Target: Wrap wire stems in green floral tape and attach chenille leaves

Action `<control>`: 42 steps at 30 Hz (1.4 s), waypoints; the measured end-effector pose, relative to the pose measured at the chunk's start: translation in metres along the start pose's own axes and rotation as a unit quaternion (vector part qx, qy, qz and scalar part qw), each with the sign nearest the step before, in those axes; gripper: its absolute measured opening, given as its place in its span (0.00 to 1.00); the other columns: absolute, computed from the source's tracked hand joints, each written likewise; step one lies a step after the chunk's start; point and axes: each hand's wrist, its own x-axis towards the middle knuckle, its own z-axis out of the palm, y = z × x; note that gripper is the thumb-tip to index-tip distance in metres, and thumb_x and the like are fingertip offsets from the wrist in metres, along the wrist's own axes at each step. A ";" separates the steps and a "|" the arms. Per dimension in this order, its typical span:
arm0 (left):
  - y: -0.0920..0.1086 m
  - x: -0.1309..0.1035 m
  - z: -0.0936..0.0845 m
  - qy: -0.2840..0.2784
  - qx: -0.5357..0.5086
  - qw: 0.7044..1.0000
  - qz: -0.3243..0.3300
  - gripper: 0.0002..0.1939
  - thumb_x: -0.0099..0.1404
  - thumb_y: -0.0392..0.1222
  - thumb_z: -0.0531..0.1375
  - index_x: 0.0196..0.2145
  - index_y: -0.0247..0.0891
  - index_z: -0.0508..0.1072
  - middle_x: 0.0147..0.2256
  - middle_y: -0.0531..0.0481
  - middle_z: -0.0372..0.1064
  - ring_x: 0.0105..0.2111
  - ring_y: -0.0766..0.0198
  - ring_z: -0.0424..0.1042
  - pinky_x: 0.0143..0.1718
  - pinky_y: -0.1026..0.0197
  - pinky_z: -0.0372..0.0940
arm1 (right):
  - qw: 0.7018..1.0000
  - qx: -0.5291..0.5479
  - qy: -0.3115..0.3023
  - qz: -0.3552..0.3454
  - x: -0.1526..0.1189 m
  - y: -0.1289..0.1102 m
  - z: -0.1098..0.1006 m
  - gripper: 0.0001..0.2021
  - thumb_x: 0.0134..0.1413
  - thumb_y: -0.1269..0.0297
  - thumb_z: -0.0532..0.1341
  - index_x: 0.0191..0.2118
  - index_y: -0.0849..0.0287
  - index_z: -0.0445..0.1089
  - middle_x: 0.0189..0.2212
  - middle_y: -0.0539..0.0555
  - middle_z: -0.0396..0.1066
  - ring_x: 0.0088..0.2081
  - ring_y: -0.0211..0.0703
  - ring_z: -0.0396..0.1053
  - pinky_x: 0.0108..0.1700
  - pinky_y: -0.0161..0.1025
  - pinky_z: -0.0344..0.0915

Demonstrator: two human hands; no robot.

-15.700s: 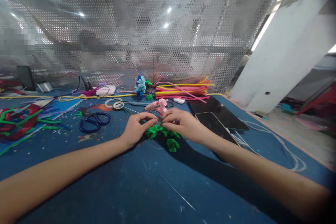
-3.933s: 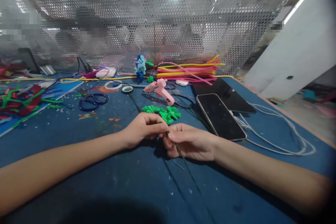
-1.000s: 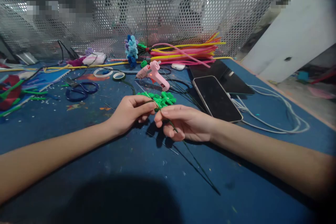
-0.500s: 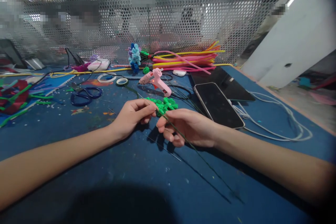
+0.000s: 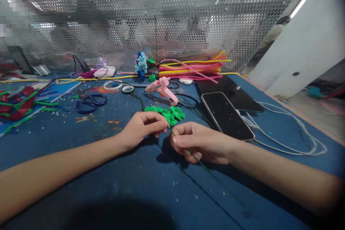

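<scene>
**Both hands pinched on a thin green stem wire at bench centre**

Left hand [image 5: 142, 129] and right hand [image 5: 198, 140] meet fingertip to fingertip over the blue, paint-flecked work table [image 5: 113, 190]. Each is closed in a pinch on the same thin dark-green stem wire [image 5: 194, 156]. The left thumb and forefinger grip its upper end; the right hand curls round it just below, and the free length runs out under the right palm, down and to the right, close to the table. Both wrists rest on or near the surface.

Just beyond the fingertips lies a cluster of bright green pipe-cleaner leaf shapes [image 5: 168, 114]. Whether the wire's upper end touches that cluster cannot be told from this view.

Judgement on handling: the wire is fine and springy, so the pinches should stay close together, one hand anchoring while the other turns. A wide gap between the grips would likely let it bow or kink. The trailing end wants watching, since it could sweep loose scraps.

Behind the leaves lies a pink hot-glue gun [image 5: 163, 90] on its side, a red light showing on its body; the nozzle appears to point left, away from the hands. A black smartphone [image 5: 226, 115] lies face up just right of the right hand, with white cables [image 5: 291, 133] beyond. Blue-handled scissors [image 5: 90, 103] sit well to the left, and a bundle of pink, yellow and orange pipe cleaners [image 5: 191, 68] lies against the perforated metal screen [image 5: 172, 14].
</scene>
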 end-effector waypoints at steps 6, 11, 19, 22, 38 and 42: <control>0.001 0.000 0.000 -0.003 0.011 1.000 -0.004 0.09 0.54 0.42 0.61 0.23 0.33 0.71 0.23 0.55 0.65 0.20 0.73 0.61 0.24 0.68 0.58 | 0.998 0.040 -0.050 -0.002 0.003 0.001 -0.007 0.12 0.44 0.59 0.64 0.29 0.65 0.72 0.25 0.50 0.67 0.20 0.26 0.60 0.17 0.24 0.53; 0.006 -0.003 0.003 -0.018 0.031 0.999 -0.015 0.07 0.53 0.41 0.62 0.24 0.33 0.73 0.21 0.54 0.67 0.20 0.73 0.62 0.23 0.68 0.58 | 0.994 -0.093 0.023 -0.056 0.003 0.001 -0.010 0.13 0.33 0.62 0.70 0.18 0.65 0.67 0.17 0.48 0.66 0.16 0.25 0.56 0.16 0.26 0.49; 0.006 -0.002 0.004 -0.004 0.026 1.000 0.006 0.07 0.53 0.41 0.62 0.23 0.33 0.73 0.21 0.54 0.67 0.19 0.73 0.61 0.22 0.68 0.58 | 0.983 -0.161 0.056 -0.064 0.003 0.002 -0.004 0.24 0.33 0.58 0.70 0.14 0.61 0.52 0.08 0.40 0.49 0.13 0.24 0.46 0.15 0.29 0.39; 0.005 -0.001 0.003 -0.002 0.029 0.999 0.015 0.10 0.53 0.42 0.62 0.21 0.32 0.71 0.21 0.54 0.66 0.19 0.74 0.61 0.22 0.68 0.58 | 0.988 -0.136 0.040 -0.058 0.004 0.001 -0.006 0.19 0.39 0.52 0.66 0.18 0.63 0.62 0.14 0.44 0.60 0.15 0.25 0.50 0.15 0.28 0.41; 0.007 -0.003 0.007 0.010 0.105 0.994 0.004 0.08 0.54 0.41 0.61 0.22 0.34 0.72 0.21 0.53 0.67 0.21 0.71 0.63 0.25 0.67 0.60 | 0.996 -0.067 0.040 -0.040 0.008 0.001 -0.011 0.19 0.28 0.64 0.72 0.15 0.63 0.58 0.10 0.40 0.52 0.15 0.24 0.46 0.18 0.28 0.40; 0.005 -0.003 0.006 -0.001 0.110 0.994 0.018 0.08 0.55 0.40 0.60 0.22 0.34 0.72 0.21 0.54 0.66 0.22 0.72 0.63 0.26 0.68 0.59 | 0.997 -0.071 -0.006 -0.035 0.008 0.000 -0.013 0.14 0.37 0.59 0.68 0.22 0.66 0.68 0.19 0.46 0.65 0.18 0.24 0.53 0.20 0.27 0.46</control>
